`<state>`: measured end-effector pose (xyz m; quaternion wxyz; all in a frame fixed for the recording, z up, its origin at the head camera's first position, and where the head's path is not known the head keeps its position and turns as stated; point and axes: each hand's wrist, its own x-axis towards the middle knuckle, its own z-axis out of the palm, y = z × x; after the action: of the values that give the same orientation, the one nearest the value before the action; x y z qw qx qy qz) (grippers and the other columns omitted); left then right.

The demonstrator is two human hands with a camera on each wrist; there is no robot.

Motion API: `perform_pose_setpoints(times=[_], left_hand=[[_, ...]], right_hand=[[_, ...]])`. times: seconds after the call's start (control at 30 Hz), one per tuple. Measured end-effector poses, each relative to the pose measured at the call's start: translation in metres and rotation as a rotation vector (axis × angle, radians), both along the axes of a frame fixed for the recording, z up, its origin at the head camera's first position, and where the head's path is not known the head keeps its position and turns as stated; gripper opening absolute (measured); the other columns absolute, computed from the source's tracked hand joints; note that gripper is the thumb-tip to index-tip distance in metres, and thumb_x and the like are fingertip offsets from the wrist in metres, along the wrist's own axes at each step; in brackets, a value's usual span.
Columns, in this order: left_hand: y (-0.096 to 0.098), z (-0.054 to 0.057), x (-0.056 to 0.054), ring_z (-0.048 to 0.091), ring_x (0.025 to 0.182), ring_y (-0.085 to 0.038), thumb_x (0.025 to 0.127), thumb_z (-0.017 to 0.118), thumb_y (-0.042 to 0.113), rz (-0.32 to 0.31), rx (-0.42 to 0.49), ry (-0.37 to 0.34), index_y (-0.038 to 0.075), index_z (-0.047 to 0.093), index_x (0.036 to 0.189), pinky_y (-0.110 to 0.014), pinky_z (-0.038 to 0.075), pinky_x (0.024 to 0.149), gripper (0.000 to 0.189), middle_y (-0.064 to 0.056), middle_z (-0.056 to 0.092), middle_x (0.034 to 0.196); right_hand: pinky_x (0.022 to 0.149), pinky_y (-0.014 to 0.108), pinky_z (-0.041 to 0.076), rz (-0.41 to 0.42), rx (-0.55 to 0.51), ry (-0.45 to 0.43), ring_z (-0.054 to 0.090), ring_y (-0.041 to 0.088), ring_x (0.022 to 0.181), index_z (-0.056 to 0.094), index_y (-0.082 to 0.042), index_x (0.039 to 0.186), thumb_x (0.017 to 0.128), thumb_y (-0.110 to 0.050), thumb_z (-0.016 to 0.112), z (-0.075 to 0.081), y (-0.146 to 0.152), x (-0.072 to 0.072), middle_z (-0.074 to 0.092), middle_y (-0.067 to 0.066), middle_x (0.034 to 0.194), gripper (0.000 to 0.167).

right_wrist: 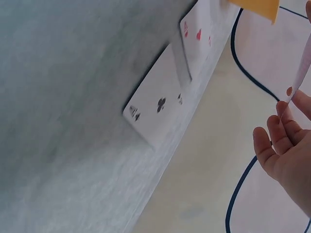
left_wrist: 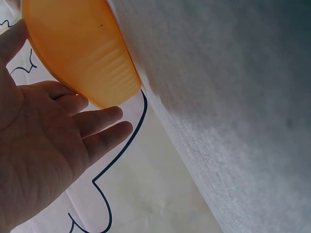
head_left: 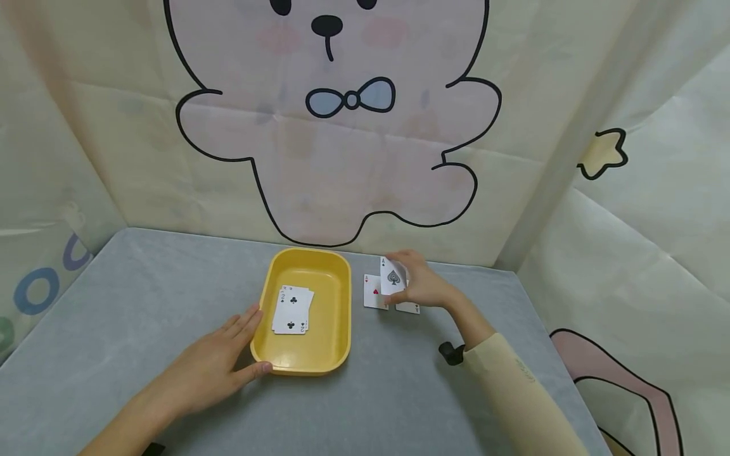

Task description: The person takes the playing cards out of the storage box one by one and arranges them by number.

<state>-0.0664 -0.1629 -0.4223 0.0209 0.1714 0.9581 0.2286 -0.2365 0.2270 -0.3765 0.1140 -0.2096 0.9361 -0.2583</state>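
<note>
My left hand (head_left: 208, 364) lies along the left side of a yellow tray (head_left: 327, 345), fingers extended against its wall and thumb at the near left corner. Inside the tray is a small pile of playing cards with the two of clubs (head_left: 289, 313) on top. To the right of the tray, my right hand (head_left: 424, 284) pinches the ace of spades (head_left: 393, 277) between thumb and fingers, held upright above the table. Under and beside it lie the ace of hearts (head_left: 373, 292) and the ace of clubs (right_wrist: 154, 102), face up; the hand partly covers the latter in the head view.
A grey cloth-covered table (head_left: 365, 411) spreads under everything. Behind it hangs a pale curtain (head_left: 547, 76) with a cartoon bear and a star, close past the tray's far end. A black band (head_left: 452, 353) shows at my right wrist.
</note>
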Motion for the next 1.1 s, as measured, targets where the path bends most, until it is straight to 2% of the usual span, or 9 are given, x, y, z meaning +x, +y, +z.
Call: perform_pose_setpoints(times=[0.27,0.6,0.9,1.1], left_hand=[[0.000,0.000,0.001,0.044,0.143,-0.051,0.091,0.051,0.081,0.002,0.001,-0.008,0.006,0.036,0.163,-0.068,0.042,0.107,0.105,-0.012,0.033,0.169],[0.000,0.000,0.001,0.043,0.144,-0.050,0.092,0.052,0.080,0.005,0.001,-0.011,0.007,0.035,0.164,-0.068,0.043,0.107,0.104,-0.011,0.032,0.169],[0.000,0.000,0.001,0.043,0.144,-0.050,0.092,0.051,0.080,0.003,0.001,-0.008,0.006,0.035,0.164,-0.068,0.042,0.109,0.104,-0.012,0.032,0.170],[0.000,0.000,0.002,0.044,0.144,-0.050,0.093,0.052,0.079,-0.001,0.002,0.004,0.005,0.036,0.163,-0.067,0.042,0.108,0.103,-0.012,0.033,0.169]], right_hand=[[0.116,0.064,0.033,0.006,0.001,0.028,0.038,0.038,0.142,0.049,-0.005,0.154,0.077,-0.028,0.091,-0.003,0.027,-0.003,0.043,0.018,0.153,0.091],[0.115,0.066,0.032,-0.035,-0.004,0.047,0.038,0.042,0.139,0.048,0.002,0.152,0.076,-0.024,0.093,-0.009,0.058,-0.006,0.046,0.023,0.149,0.093],[0.115,0.069,0.031,-0.034,0.053,0.063,0.038,0.047,0.140,0.052,0.005,0.147,0.070,-0.026,0.096,-0.024,0.083,-0.013,0.046,0.029,0.149,0.094],[0.116,0.065,0.031,-0.025,0.068,0.042,0.042,0.046,0.137,0.054,0.007,0.145,0.067,-0.024,0.098,-0.034,0.095,-0.014,0.052,0.028,0.146,0.095]])
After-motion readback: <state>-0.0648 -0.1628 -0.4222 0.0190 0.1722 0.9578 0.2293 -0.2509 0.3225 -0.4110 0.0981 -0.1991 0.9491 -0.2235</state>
